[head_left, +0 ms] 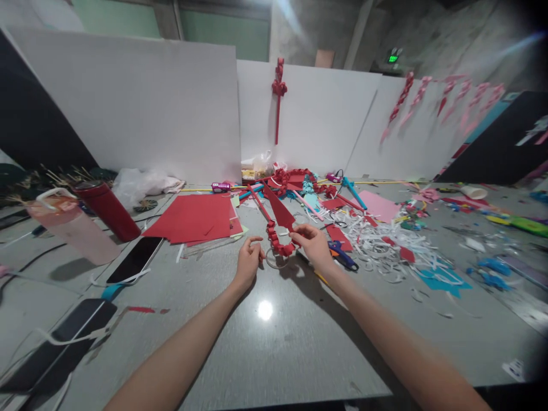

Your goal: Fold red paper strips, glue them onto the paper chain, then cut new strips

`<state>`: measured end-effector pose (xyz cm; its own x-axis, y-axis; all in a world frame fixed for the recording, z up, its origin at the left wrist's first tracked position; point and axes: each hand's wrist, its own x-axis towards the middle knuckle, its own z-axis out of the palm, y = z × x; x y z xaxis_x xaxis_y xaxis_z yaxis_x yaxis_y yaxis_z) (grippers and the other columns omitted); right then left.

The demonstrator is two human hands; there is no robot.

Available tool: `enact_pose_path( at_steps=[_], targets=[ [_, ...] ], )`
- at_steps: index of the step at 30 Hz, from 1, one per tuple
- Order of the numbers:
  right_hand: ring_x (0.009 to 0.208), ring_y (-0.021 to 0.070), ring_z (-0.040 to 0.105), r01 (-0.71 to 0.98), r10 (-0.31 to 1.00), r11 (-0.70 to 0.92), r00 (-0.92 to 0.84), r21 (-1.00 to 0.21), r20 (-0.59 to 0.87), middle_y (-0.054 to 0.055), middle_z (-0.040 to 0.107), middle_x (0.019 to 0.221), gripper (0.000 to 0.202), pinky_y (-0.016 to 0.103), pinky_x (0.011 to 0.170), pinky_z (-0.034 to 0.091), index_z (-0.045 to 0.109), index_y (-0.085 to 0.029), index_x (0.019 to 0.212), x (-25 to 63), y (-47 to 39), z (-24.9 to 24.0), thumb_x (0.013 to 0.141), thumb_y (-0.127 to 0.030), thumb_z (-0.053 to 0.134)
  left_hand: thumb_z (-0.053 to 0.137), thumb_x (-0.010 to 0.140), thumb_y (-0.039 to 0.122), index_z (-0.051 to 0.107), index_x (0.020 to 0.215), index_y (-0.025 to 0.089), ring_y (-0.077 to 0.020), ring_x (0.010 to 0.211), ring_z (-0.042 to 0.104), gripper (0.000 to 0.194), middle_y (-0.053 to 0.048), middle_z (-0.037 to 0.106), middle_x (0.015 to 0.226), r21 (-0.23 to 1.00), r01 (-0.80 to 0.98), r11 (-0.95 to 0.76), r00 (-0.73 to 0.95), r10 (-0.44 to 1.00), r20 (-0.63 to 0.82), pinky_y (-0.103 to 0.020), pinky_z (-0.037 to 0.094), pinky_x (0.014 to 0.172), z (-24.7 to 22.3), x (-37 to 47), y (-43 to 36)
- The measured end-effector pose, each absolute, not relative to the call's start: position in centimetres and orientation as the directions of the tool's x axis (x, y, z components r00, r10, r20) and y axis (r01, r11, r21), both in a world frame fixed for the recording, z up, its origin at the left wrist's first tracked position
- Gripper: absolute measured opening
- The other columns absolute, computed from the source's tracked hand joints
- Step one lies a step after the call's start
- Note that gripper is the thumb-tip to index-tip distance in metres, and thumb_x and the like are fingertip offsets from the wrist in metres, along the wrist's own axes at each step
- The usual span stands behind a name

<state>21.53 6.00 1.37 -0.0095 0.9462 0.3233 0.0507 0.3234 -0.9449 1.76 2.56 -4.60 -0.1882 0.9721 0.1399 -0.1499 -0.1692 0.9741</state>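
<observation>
In front of me a red curled paper chain (278, 242) on a red paper-covered stick (259, 204) bends in an arc. My right hand (314, 246) is at the chain's right end, thumb and fingertips pinched together; what lies between them is too small to make out. Just left of those fingertips shows a small white piece (283, 232). A pointed red paper strip (279, 209) reaches down to the same fingers. My left hand (248, 261) is left of the chain, fingers loosely bent and apart, holding nothing visible. Below the chain lies a clear ring (276, 260), perhaps a tape roll.
Red paper sheets (197, 217) lie left. Dark blue-handled scissors (342, 256) and white paper scraps (377, 245) are to the right. A phone (136, 260), a red flask (109, 211) and a pink bottle (75, 228) stand far left. A white board (317, 120) rises behind.
</observation>
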Motion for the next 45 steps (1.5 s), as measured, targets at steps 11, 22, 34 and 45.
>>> enact_pose_path(
  at_steps=[11, 22, 34, 45],
  targets=[
    [0.082, 0.0173, 0.067, 0.222, 0.787, 0.601, 0.005, -0.768, 0.617, 0.007, 0.071, 0.084, 0.025, 0.036, 0.078, 0.054, 0.064, -0.012, 0.080, 14.5, 27.0, 21.0, 0.087, -0.036, 0.069, 0.054, 0.083, 0.027, 0.053, 0.114, 0.021, -0.0114, 0.048, 0.050, 0.032, 0.007, 0.059, 0.063, 0.970, -0.182, -0.160, -0.234, 0.965, 0.115, -0.019, 0.037, 0.047, -5.0, 1.8, 2.7],
    [0.092, 0.0170, 0.061, 0.369, 0.392, 0.881, -0.222, -0.296, 0.893, 0.003, 0.068, 0.093, 0.006, 0.033, 0.087, 0.049, 0.062, -0.017, 0.089, 10.0, 29.0, 22.3, 0.093, -0.020, 0.059, 0.055, 0.081, 0.028, 0.053, 0.113, 0.022, -0.0115, 0.046, 0.048, 0.033, 0.007, 0.057, 0.062, 0.969, -0.201, -0.143, -0.232, 0.968, 0.094, -0.019, 0.035, 0.045, -5.0, 2.0, 2.7],
    [0.082, 0.0174, 0.058, 0.355, 0.597, 0.799, -0.563, -0.486, 0.572, 0.002, 0.067, 0.087, 0.008, 0.028, 0.081, 0.044, 0.061, -0.021, 0.081, 12.4, 20.6, 2.6, 0.076, -0.016, 0.056, 0.051, 0.090, 0.028, 0.059, 0.109, 0.021, -0.0113, 0.049, 0.047, 0.022, 0.005, 0.057, 0.064, 0.960, -0.007, -0.280, -0.175, 0.945, 0.275, -0.019, 0.037, 0.047, -5.2, 2.5, 2.2],
    [0.072, 0.0148, 0.056, 0.410, 0.680, 0.721, -0.571, -0.559, 0.460, -0.002, 0.063, 0.080, 0.019, 0.026, 0.069, 0.041, 0.060, -0.020, 0.094, 8.5, 18.3, -0.9, 0.076, -0.014, 0.064, 0.050, 0.089, 0.028, 0.063, 0.091, 0.018, -0.0124, 0.053, 0.052, 0.017, 0.001, 0.060, 0.064, 0.956, 0.107, -0.272, -0.128, 0.950, 0.284, -0.022, 0.040, 0.051, -5.7, 2.5, 2.6]
  ],
)
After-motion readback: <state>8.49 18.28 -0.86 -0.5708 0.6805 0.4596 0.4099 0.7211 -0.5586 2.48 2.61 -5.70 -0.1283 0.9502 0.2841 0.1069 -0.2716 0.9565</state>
